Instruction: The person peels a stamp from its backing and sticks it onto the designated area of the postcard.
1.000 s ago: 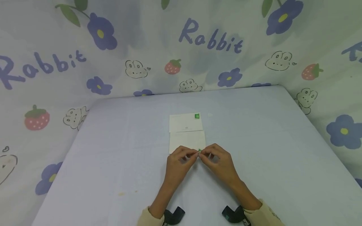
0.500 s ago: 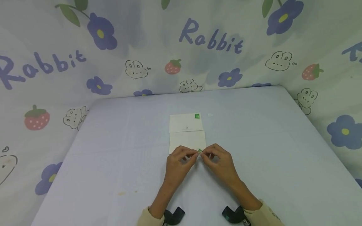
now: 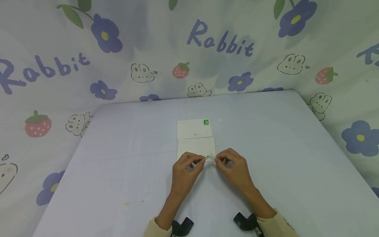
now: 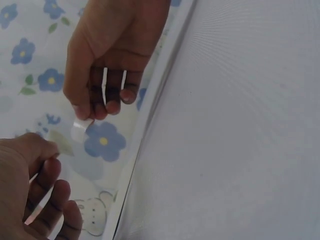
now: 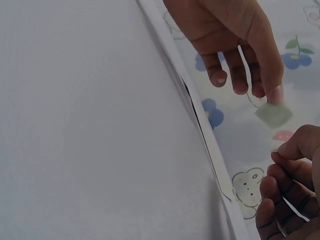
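Note:
My left hand (image 3: 186, 172) pinches a small green stamp (image 5: 274, 116) between thumb and index finger. In the head view the stamp shows edge-on, just above the near envelope. A whitish, see-through scrap of backing paper (image 4: 80, 130) is pinched in my right hand (image 3: 234, 168), slightly apart from the left. Below the fingertips lies a plain white envelope (image 3: 193, 146), its lower edge partly hidden by my hands. Beyond it, edge to edge, lies another white envelope (image 3: 190, 127) with a green stamp (image 3: 206, 122) in its upper right corner.
A white cloth covers the table (image 3: 127, 138). Behind it and at both sides hangs a curtain (image 3: 165, 49) printed with rabbits, flowers and strawberries. Black wrist mounts (image 3: 183, 226) sit by both cuffs. A small pale patch (image 3: 220, 120) lies right of the far envelope.
My right hand has moved right, away from the left, and the backing paper has come apart from the stamp. The left hand has shifted slightly left. The envelopes have not moved.

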Demonstrator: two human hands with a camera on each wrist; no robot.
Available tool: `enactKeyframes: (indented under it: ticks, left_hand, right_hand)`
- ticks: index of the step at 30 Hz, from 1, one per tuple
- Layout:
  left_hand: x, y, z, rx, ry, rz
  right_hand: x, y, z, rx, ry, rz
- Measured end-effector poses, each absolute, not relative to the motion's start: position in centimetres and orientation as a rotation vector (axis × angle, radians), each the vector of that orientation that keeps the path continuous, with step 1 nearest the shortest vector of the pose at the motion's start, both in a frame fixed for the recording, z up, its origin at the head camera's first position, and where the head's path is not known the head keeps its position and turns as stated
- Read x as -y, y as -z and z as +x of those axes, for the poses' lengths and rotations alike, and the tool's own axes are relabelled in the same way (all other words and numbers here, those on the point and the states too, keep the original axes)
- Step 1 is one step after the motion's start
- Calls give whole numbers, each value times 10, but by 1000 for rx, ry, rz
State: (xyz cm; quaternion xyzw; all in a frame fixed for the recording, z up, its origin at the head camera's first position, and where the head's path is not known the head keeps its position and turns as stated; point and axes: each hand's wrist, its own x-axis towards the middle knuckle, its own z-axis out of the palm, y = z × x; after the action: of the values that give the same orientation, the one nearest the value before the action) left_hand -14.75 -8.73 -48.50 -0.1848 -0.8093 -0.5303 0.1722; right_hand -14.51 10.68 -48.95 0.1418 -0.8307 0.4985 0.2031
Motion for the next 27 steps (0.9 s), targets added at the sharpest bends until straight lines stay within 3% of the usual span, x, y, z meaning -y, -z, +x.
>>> enactKeyframes:
  ticks: [27]
  left_hand:
    - [88,484,-146,2311,1530,-500]
  right_hand:
    - [-123,490,-151,2529,-1310,89]
